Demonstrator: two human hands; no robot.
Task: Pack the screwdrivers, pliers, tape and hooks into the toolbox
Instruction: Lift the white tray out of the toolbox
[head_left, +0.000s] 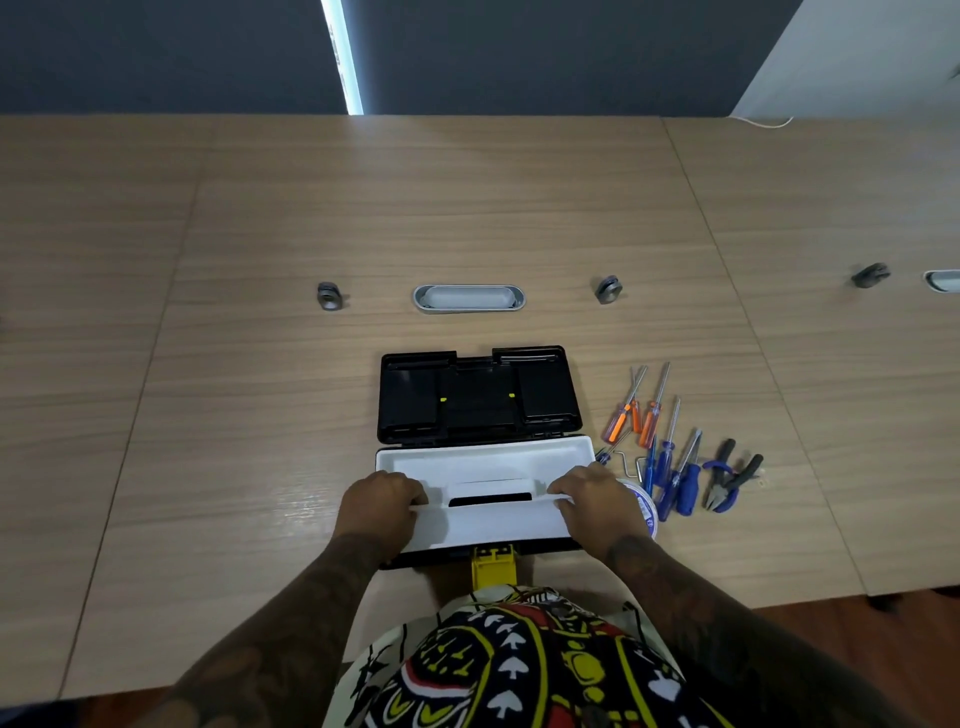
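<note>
Toolbox (483, 400): lid open; both hands (382, 501) (597, 499) gripping white tray (488, 457); screwdrivers (670, 467), pliers (727, 475), tape (644, 506) lying right, unpacked.

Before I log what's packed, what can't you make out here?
Head view only:
- Toolbox base: hidden under the white tray.
- Tape: half covered by the right hand.
- Hooks: thin, number unclear.
- Left hand: fingertips curl out of sight over the tray's bar.
</note>
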